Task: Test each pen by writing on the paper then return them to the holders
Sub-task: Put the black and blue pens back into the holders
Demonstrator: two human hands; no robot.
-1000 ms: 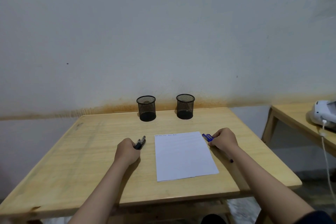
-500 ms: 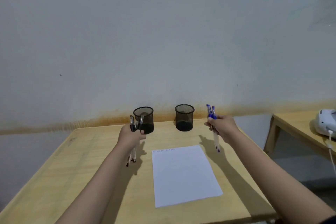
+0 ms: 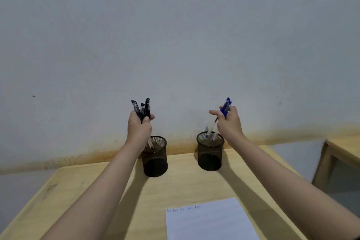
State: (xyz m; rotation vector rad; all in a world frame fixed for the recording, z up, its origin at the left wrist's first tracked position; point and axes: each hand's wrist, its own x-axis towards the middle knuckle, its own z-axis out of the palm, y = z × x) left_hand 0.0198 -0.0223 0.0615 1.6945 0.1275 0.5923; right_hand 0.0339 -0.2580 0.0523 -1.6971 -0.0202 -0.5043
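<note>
- At the far edge of the wooden table (image 3: 81,191), two black mesh holders stand apart, close to the wall (image 3: 175,35).
- Above the left holder (image 3: 155,157), the left hand (image 3: 138,129) is clenched around a bunch of black-capped pens (image 3: 143,109); their caps point up, and their tips reach down into the holder's mouth.
- Above the right holder (image 3: 210,152), the right hand (image 3: 228,124) pinches two blue-capped pens (image 3: 224,111), forefinger stretched out, tips dipping just inside the rim.
- Near the bottom edge lies the paper (image 3: 210,224), flat on the table, with a short row of blue scribbles along its far margin.
- On the right, a second wooden table (image 3: 342,148) shows partly.
</note>
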